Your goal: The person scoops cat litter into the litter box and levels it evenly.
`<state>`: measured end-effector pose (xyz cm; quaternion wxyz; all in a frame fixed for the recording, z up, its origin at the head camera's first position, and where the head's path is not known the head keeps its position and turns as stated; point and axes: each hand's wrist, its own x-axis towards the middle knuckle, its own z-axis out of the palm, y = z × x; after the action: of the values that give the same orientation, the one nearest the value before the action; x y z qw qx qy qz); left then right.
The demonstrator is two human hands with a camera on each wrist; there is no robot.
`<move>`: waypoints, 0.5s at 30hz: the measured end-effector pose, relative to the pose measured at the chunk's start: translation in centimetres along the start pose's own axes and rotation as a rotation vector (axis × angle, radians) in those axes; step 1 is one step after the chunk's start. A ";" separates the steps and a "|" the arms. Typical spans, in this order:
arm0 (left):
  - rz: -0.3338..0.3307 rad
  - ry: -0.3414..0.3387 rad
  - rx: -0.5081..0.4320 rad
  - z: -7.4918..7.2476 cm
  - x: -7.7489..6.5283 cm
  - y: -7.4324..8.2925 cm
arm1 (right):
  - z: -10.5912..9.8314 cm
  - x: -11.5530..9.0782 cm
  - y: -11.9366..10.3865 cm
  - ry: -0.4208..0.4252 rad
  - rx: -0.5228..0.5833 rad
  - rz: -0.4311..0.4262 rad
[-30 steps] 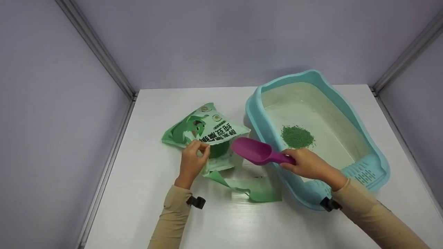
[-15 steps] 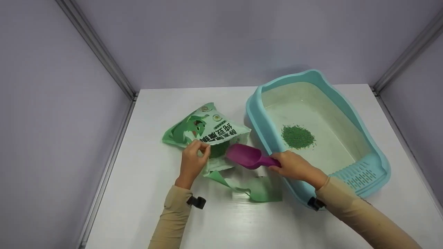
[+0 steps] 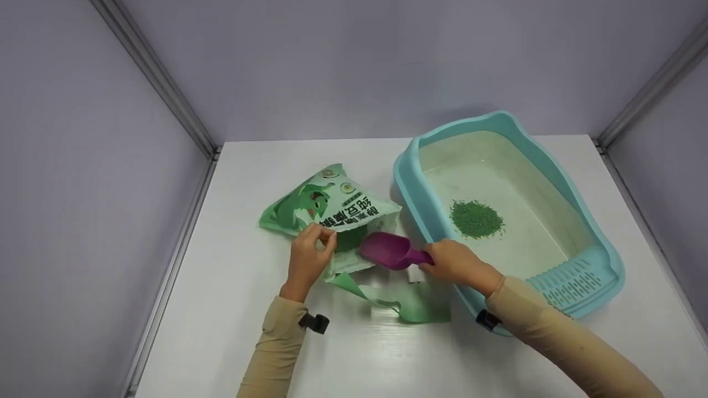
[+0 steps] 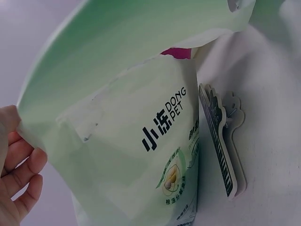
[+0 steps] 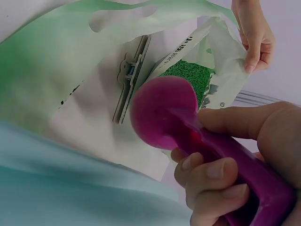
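Note:
My left hand (image 3: pixel 311 251) pinches the torn edge of a green and white bag (image 3: pixel 345 202), holding its mouth open. Green litter pellets (image 5: pixel 190 75) show inside in the right wrist view. A purple scoop (image 3: pixel 387 251) is gripped by its handle in my right hand (image 3: pixel 458 262). Its bowl faces up at the bag's mouth, with the front lip overlapping the opening in the head view. From the left wrist, only a small purple patch of the scoop (image 4: pixel 178 52) shows behind the bag's edge.
To the right stands a blue litter box (image 3: pixel 408 166) with a heap of green pellets (image 3: pixel 475 219) on its floor. A torn green strip (image 3: pixel 423 307) hangs from the bag towards the table's front. Beside the bag lies a flat clip (image 4: pixel 221 136).
My right hand has moved left with the scoop, from over the box's rim towards the bag, bringing the bowl to its mouth. My left hand and the bag stay in place.

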<state>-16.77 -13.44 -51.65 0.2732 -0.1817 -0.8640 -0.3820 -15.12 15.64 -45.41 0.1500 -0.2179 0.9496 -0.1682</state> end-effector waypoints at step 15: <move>0.011 0.009 0.000 0.0 0.2 0.1 | -0.5 1.9 -4.8 -0.016 -0.191 0.166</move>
<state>-16.89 -13.38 -51.49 0.2794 -0.1849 -0.8617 -0.3812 -15.19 10.78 -43.53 0.1495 -0.1531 0.9748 -0.0624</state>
